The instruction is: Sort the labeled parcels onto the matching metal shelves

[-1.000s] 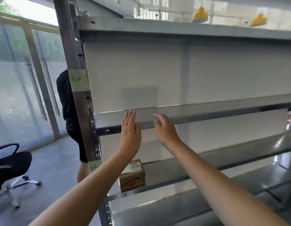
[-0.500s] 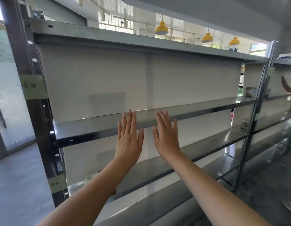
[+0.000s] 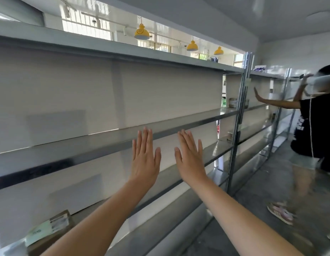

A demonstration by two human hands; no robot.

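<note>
Left hand (image 3: 144,161), right hand (image 3: 191,161) up, palms flat, fingers straight, holding nothing. Fingertips level with middle shelf (image 3: 68,150) edge. Labelled parcel (image 3: 49,231) lies well below, left of left fingers, on lower shelf (image 3: 215,153). Best bet: drop hands, read label first, grip both sides.

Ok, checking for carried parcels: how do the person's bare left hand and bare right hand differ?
The bare left hand points straight up with fingers pressed together; the bare right hand leans leftward with its little finger spread apart. Both are open, flat, hold nothing, and are raised before the grey metal shelf.
</note>
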